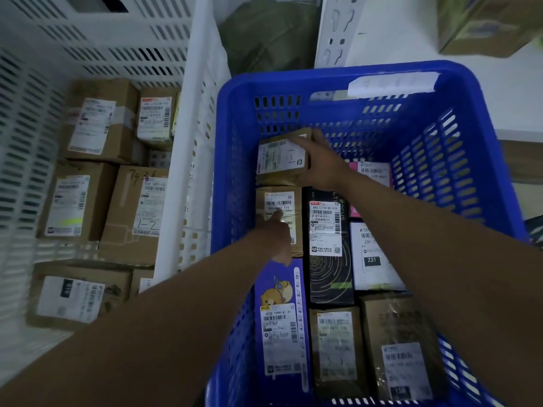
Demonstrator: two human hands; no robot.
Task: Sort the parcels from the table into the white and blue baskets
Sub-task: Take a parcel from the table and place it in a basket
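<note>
Sorting looks well advanced: white basket [188, 160] and blue basket [293, 80] both holding many parcels. Right hand [323, 165] fingers gripping brown parcel [282, 160] inside blue basket; left hand [276, 233] pressing a neighbouring parcel [279, 201], fingers extended. Bench not visible.

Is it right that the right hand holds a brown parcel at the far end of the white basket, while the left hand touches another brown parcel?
Not quite. The head view shows the right hand gripping the brown parcel at the far end of the blue basket, not the white one. The left hand does touch another brown parcel.
</note>
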